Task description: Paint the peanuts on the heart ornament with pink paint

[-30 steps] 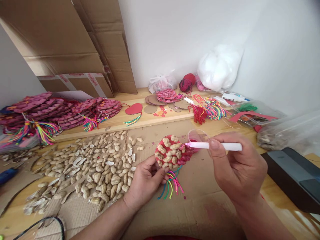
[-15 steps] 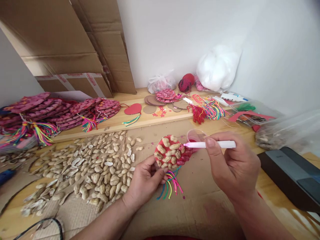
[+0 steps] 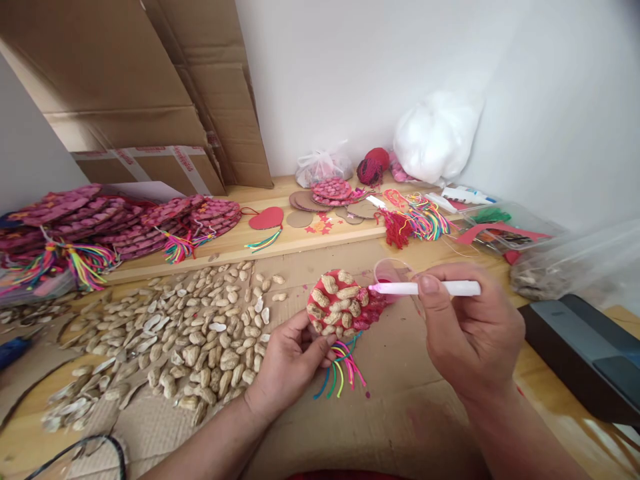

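Note:
Between the thumb and fingers of my left hand [image 3: 296,360] is the lower left edge of a round red disc [image 3: 325,308] covered with peanut shells. Its right part is coloured pink-red, while the shells on the left are bare tan. A colourful cord tassel [image 3: 345,370] hangs below it. My right hand [image 3: 467,327] is closed around a white-and-pink paintbrush-like pen [image 3: 420,288], its pink tip close to the disc's right side; whether it touches I cannot tell. A clear plastic cup [image 3: 393,268] with pink-red colour stands behind the pen, partly hidden.
Loose peanuts [image 3: 200,340] spread over the cardboard sheet [image 3: 390,413] on the left. Stacks of pink shell-covered discs [image 3: 85,220] lie at the back left, near a red heart [image 3: 267,218]. A dark box [image 3: 580,353] stands right, below a plastic bag [image 3: 575,267].
The pen and my right hand have moved slightly right. The disc has tilted or shifted a little left in my left hand.

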Demonstrator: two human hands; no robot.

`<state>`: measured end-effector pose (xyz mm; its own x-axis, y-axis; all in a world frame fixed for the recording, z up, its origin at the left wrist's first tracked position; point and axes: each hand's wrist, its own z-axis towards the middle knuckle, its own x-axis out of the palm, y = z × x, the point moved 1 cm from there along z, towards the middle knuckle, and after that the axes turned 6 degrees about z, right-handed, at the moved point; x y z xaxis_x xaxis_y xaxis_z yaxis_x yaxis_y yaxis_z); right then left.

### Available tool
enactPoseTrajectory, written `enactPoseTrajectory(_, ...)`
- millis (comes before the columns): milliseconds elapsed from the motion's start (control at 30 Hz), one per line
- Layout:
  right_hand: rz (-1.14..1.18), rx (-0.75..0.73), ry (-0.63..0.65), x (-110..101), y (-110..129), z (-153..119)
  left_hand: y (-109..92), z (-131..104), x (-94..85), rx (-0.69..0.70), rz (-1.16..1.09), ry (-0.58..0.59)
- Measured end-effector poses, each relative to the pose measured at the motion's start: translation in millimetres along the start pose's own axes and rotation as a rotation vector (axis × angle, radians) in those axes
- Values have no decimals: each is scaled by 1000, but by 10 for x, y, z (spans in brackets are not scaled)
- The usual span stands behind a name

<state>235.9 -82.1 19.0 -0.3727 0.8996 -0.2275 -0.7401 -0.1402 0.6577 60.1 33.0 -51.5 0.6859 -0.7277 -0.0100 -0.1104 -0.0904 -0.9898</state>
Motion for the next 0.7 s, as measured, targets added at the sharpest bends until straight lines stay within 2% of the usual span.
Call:
enactPoseTrajectory(167, 6, -8, 53, 10, -13, 10, 0, -1, -3, 2, -7, 0)
enactPoseTrajectory(367, -44, -10, -17, -3, -19, 5, 0, 3, 6, -9, -16, -8)
enactPoseTrajectory(533, -26, -3, 53, -2, -17, 6, 9, 1, 2, -8, -15, -10)
enactPoseTrajectory(700, -6, -3, 34, -4, -8, 9, -1, 3, 1, -5, -9, -3)
